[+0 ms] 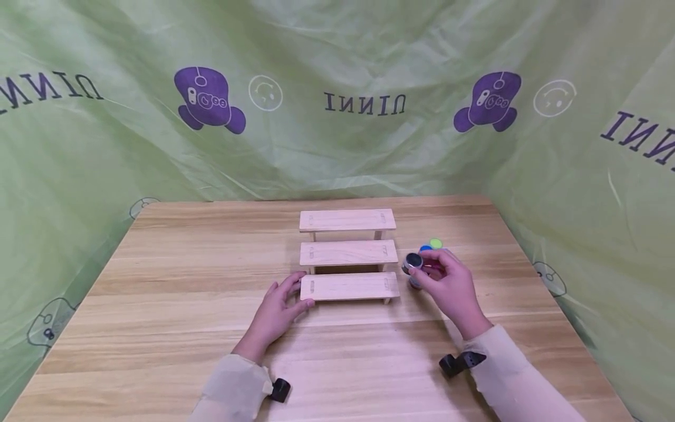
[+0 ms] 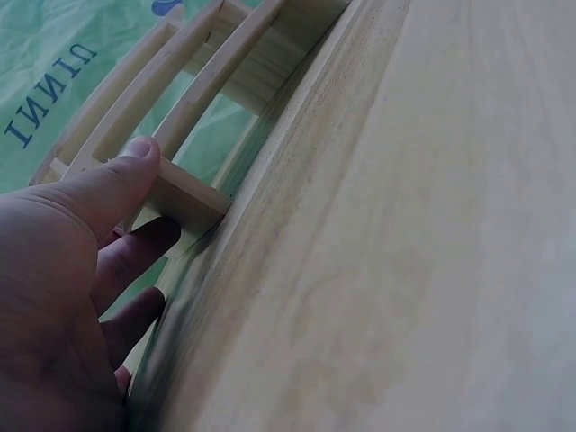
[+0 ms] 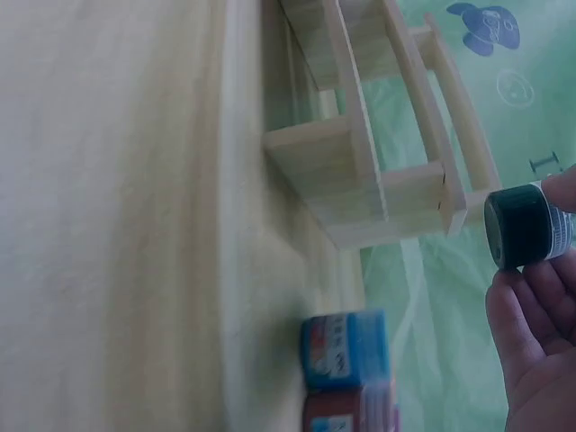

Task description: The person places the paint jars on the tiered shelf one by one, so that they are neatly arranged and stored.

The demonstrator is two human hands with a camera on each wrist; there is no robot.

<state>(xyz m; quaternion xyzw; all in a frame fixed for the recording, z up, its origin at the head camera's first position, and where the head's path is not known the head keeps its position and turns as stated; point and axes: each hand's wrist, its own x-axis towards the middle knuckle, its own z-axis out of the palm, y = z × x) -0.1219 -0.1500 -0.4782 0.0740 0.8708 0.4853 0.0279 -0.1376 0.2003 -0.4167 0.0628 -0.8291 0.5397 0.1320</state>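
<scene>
A three-step wooden display stand point(image 1: 348, 253) stands on the table. My left hand point(image 1: 271, 319) holds the left end of its lowest step, the thumb at the front corner and the fingers along the side. Seen from the left wrist, the thumb point(image 2: 135, 157) lies against the step's edge. My right hand point(image 1: 456, 287) pinches a small round jar point(image 3: 524, 227) with a dark lid between thumb and fingers. The jar is raised beside the stand's right end, its lid tilted toward the head camera.
More small jars stand right of the stand, partly hidden by my right hand: one with a lime-green lid point(image 1: 435, 242), a blue jar point(image 3: 340, 349) and a reddish-brown jar point(image 3: 346, 410). A green printed curtain point(image 1: 364, 158) surrounds the wooden table point(image 1: 211, 246) at the back and sides.
</scene>
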